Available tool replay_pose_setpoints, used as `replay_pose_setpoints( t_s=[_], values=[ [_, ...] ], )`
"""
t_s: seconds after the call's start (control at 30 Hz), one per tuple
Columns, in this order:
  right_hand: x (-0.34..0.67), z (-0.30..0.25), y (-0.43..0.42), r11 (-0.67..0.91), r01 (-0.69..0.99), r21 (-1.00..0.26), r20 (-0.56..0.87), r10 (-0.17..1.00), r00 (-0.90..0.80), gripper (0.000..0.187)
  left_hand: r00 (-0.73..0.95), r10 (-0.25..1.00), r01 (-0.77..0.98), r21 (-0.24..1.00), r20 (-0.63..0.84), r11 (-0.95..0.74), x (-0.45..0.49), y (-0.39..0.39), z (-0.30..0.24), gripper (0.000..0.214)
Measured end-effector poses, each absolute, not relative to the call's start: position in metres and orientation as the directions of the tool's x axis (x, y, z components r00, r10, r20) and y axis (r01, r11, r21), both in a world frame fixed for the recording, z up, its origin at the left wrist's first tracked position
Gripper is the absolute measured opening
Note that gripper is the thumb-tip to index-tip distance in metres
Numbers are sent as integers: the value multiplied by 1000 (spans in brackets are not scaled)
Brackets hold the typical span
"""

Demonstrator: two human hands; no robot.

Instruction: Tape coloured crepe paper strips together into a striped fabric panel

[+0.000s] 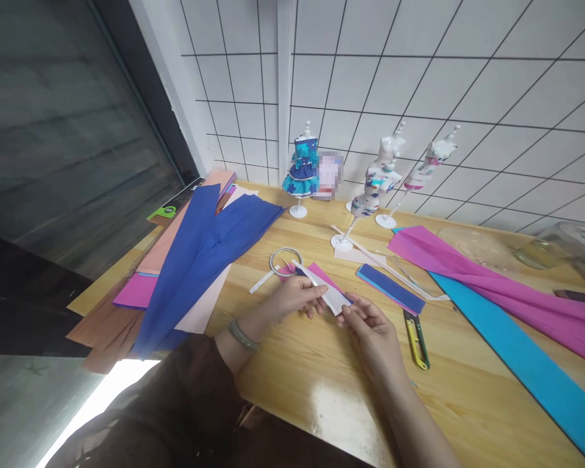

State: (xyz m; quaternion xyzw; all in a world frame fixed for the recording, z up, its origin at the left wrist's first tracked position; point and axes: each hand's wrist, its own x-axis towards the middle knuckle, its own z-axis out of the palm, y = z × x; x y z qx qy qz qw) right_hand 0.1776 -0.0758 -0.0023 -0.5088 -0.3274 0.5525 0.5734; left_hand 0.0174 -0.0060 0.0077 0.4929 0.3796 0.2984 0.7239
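Here we see the wooden counter (322,396) spreading under everything. Long dark blue paper sheets (199,260) lie fanned across its left end, over peach and pink sheets (136,292). Along the right side runs a cyan paper strip (526,364), with a magenta sheet (507,286) lying partly over its far end. At the far right a clear glass jar (565,250) lies on its side; we cannot tell whether anything is in it. By the tiled wall stand small dress forms (302,169), one in a blue dress and two tilted.

Near the middle, the left hand (295,298) and the right hand (373,328) meet on a white paper piece (335,298), held just above the counter over a pink scrap (322,272). The left fingers are closed on its upper end, thumb against forefinger; the right fingers pinch its lower corner.

A tape ring (286,261) lies just behind the left hand. A short blue strip (390,287) lies to the right of the hands, and yellow-handled snips (416,338) rest just beside the right hand.
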Motion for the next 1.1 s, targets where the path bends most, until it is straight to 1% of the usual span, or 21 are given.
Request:
replay_pose_setpoints(
  t_s=[0.2, 0.37, 0.57, 0.73, 0.8, 0.83, 0.9, 0.93, 1.0, 1.03, 1.1],
  values=[
    [176, 0, -78, -180, -289, -940, -238, 955, 177, 39, 547, 807, -41, 956, -222, 291, 16, -7, 9, 42],
    [175, -1, -77, -178, -237, -955, -223, 959, 176, 43, 560, 796, -27, 955, -230, 294, 16, -7, 7, 42],
    [175, -1, -76, -183, -248, -951, -226, 961, 158, 45, 534, 804, -44, 942, -260, 333, 17, -6, 9, 45],
    [175, 1, -77, -167, -282, -945, -210, 969, 130, 47, 521, 814, -10, 951, -258, 308, 18, -8, 13, 45],
    [176, 3, -77, -149, -290, -945, -208, 961, 184, 47, 468, 860, 29, 976, -205, 217, 18, -10, 14, 43],
    [177, 3, -77, -133, -292, -947, -204, 952, 227, 46, 414, 899, 57, 990, -144, 132, 18, -11, 14, 42],
    [178, 5, -77, -97, -283, -954, -189, 928, 321, 45, 291, 956, 142, 986, 42, -86, 18, -16, 15, 37],
    [178, 6, -77, -80, -271, -959, -177, 918, 356, 45, 247, 958, 194, 961, 148, -198, 18, -19, 17, 33],
    [177, 9, -77, -58, -234, -970, -148, 910, 388, 45, 249, 910, 287, 872, 333, -398, 18, -25, 19, 26],
    [176, 10, -78, -51, -215, -975, -133, 913, 385, 45, 294, 866, 314, 815, 404, -487, 18, -27, 21, 23],
    [174, 12, -79, -39, -189, -981, -108, 923, 368, 44, 411, 765, 330, 701, 497, -633, 20, -31, 23, 18]
  ],
)
